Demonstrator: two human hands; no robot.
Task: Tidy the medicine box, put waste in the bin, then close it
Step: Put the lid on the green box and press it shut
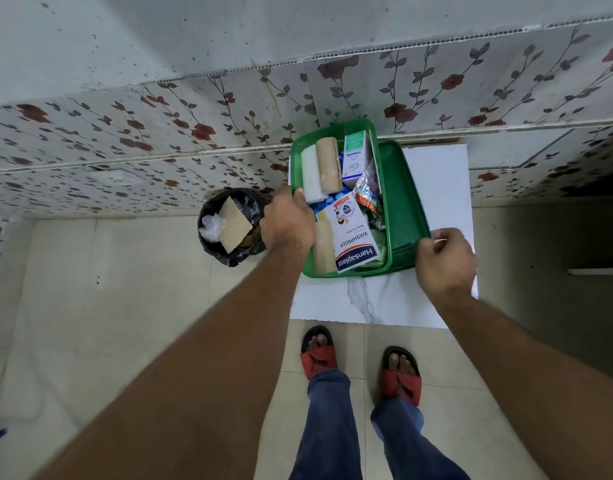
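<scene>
Head view, only one: green medicine box [384, 268] sat open on the white marble-look desk [367, 303], against the floral-tiled wall. Left hand [287, 221] was curled over the box's left rim, gripping it. Right hand [443, 259] was pinched closed on the near corner of the green lid [405, 202], which lay tucked beside/under the box's right side, not yet on top.

Progress, my read: sorting looked mostly done, contents packed in rows. Waste step looked done too: the black-lined bin [229, 226] on the floor just left of the desk already held a tan card piece [233, 223] and a crumpled clear plastic scrap [211, 226]. Left to do: swing the lid over and press it shut.

Counts inside the box:
- 1 white gauze roll [313, 174]
- 2 tan bandage rolls, one far [328, 166], one near [324, 245]
- 1 Optibex carton [355, 157]
- 1 Hansaplast box [353, 237]
- foil/blister packs [367, 190] on the right, count unclear
- blue items under the Hansaplast box, mostly hidden
</scene>
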